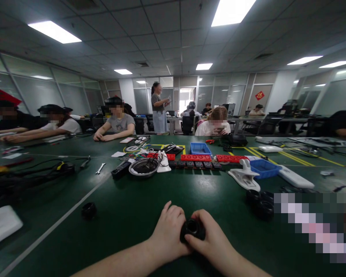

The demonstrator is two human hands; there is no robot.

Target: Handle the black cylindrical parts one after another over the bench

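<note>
Both of my hands meet low over the green table (132, 204). Between them sits a small black round part (192, 229) with a hole in its top. My left hand (169, 231) is curled around its left side. My right hand (212, 238) pinches it from the right with thumb and fingers. A similar black ring (89, 210) lies alone on the table to the left. Several more black rings (259, 202) are clustered to the right.
Across the table lie a metal bowl (144, 167), red strips (196, 157), two blue trays (200, 148), a white clip-like device (245, 175) and cables (25, 173). A white box (0, 227) sits at the left edge. Several people sit or stand at the far side.
</note>
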